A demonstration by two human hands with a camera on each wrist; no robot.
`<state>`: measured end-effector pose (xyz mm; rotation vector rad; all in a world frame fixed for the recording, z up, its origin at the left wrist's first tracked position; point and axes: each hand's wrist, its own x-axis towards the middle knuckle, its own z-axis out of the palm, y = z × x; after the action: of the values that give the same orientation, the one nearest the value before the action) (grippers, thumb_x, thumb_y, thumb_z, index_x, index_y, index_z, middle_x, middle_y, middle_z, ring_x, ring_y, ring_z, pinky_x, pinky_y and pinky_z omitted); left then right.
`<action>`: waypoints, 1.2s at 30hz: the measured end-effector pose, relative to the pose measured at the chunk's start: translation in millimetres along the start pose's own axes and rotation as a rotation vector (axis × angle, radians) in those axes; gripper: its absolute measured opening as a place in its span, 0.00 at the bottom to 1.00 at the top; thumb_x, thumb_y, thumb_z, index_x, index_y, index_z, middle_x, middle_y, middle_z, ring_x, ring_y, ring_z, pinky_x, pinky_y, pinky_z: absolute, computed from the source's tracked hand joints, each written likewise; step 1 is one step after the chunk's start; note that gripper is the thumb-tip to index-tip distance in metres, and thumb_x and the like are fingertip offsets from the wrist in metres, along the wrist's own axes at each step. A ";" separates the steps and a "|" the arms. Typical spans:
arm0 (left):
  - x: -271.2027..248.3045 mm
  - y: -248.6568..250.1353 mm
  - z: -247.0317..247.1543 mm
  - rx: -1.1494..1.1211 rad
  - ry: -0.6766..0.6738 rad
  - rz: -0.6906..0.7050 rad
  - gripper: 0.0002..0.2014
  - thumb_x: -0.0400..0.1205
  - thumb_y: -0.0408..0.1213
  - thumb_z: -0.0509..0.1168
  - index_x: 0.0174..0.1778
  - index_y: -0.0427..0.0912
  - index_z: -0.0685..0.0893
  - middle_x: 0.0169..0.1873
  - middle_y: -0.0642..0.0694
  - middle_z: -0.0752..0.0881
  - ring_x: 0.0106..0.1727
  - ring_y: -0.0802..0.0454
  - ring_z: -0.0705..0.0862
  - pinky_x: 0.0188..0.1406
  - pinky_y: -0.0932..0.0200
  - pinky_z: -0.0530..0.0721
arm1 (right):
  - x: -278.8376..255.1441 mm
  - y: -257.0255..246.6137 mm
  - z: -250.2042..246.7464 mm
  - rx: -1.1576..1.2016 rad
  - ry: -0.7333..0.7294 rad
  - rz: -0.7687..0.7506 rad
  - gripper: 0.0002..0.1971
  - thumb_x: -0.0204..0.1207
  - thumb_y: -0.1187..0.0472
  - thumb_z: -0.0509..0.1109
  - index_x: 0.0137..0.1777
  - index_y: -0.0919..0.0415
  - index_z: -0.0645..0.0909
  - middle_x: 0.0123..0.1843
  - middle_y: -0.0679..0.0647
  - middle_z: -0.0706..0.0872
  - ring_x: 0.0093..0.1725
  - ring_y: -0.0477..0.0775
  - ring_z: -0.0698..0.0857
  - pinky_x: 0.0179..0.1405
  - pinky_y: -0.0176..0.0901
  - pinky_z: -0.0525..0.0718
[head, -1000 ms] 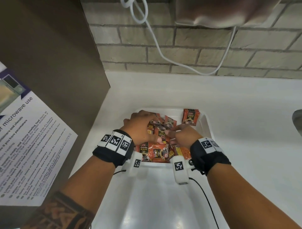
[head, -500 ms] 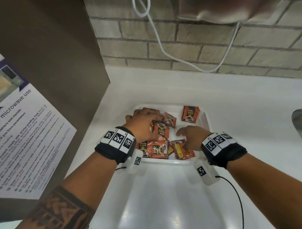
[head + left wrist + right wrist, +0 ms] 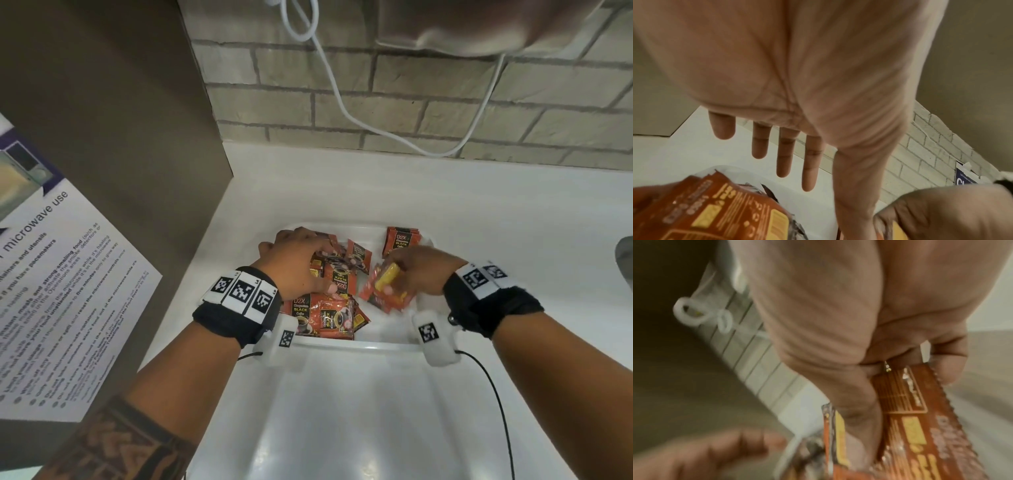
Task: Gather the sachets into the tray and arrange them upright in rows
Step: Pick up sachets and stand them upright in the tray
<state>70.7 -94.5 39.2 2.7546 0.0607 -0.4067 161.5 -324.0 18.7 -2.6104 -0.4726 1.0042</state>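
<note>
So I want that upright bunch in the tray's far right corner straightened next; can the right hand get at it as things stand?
Probably not straight away: the right hand grips sachets. The upright bunch stands just beyond its knuckles with nothing between, so once freed it looks reachable.

The head view looks steeply down at the counter (image 3: 479, 205), brick wall along the frame's top. Both wrist views sit close under the palms, sharing that wall.

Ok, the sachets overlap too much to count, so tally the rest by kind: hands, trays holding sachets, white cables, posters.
Hands: 2, left hand and right hand
Tray: 1
White cable: 1
Poster: 1
Total: 5
</note>
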 end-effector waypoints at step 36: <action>9.0 -15.3 6.8 -0.043 -0.055 -0.044 0.26 0.76 0.56 0.75 0.69 0.60 0.76 0.71 0.54 0.78 0.72 0.46 0.74 0.70 0.41 0.69 | 38.9 -70.3 19.9 0.514 0.208 0.160 0.24 0.84 0.42 0.65 0.53 0.65 0.86 0.39 0.57 0.88 0.25 0.47 0.75 0.14 0.29 0.71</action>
<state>76.1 -82.7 25.4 2.7025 0.1151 -0.4864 161.5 -241.8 9.4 -2.2688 0.0465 0.7613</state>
